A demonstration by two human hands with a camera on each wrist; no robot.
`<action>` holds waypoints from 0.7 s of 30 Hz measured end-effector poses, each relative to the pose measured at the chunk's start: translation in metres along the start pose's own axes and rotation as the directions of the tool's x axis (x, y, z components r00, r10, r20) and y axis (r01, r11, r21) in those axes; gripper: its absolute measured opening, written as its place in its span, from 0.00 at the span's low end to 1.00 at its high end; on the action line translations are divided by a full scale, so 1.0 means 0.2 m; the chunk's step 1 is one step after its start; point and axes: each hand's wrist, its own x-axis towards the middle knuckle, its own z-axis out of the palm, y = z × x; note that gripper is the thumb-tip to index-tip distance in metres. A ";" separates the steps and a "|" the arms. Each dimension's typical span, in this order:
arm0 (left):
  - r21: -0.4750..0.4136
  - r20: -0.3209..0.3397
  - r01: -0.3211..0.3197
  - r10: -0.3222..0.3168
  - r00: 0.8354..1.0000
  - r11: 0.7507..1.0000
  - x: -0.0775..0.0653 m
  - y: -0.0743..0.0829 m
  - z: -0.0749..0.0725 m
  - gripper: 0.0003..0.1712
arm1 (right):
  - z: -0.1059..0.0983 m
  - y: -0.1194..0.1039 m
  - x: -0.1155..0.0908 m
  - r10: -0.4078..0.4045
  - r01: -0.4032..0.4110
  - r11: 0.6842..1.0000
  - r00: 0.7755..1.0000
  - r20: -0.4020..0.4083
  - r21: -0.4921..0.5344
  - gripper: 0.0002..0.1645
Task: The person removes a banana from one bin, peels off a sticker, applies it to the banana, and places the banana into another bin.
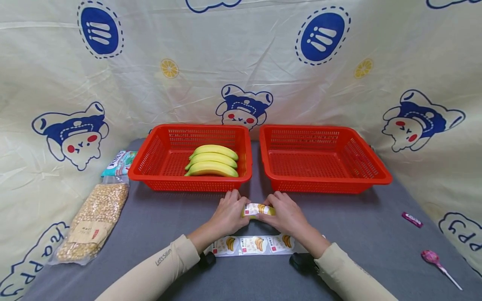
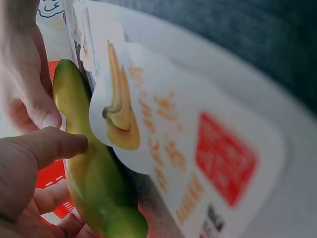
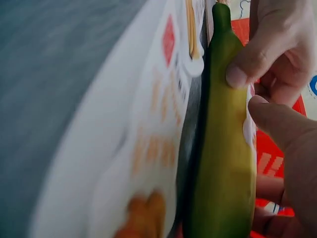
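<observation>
Between both hands, just in front of the red baskets, is a yellow-green banana (image 2: 99, 173) with a white printed label (image 1: 259, 208) on its upper side. My left hand (image 1: 230, 212) grips the banana's left end, its thumb on the peel. At the other end, my right hand (image 1: 288, 214) holds it, thumb close to the label's edge in the right wrist view. Nearer my body, a strip of banana labels (image 1: 265, 246) lies flat on the cloth under the wrists. The wrist views show this strip large and blurred beside the banana.
The left red basket (image 1: 190, 184) holds three bananas (image 1: 212, 159). Beside it stands another red basket (image 1: 327, 186). A bag of pale kernels (image 1: 96, 213) and a blue-green packet (image 1: 119, 163) lie left. At right are a small purple wrapped sweet (image 1: 412, 219) and a lollipop (image 1: 431, 257).
</observation>
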 end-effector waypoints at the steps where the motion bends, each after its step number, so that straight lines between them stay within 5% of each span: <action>1: -0.005 0.008 -0.002 0.002 1.000 1.000 0.00 0.00 0.00 0.22 | 0.00 -0.01 0.00 0.002 -0.002 1.000 1.000 0.005 -0.016 0.24; 6: -0.032 0.039 0.004 -0.002 0.999 0.999 0.00 0.00 0.00 0.22 | 0.00 -0.01 0.01 -0.010 0.010 0.999 1.000 0.010 -0.032 0.22; 14: -0.122 0.066 0.070 -0.063 0.996 0.990 0.00 -0.02 -0.01 0.24 | -0.01 0.07 -0.04 -0.032 0.026 0.981 0.999 0.029 0.192 0.18; 21: -0.228 0.105 0.134 -0.113 0.988 0.964 -0.05 -0.07 -0.04 0.26 | 0.00 0.08 -0.05 -0.053 0.042 0.966 0.998 0.033 0.257 0.18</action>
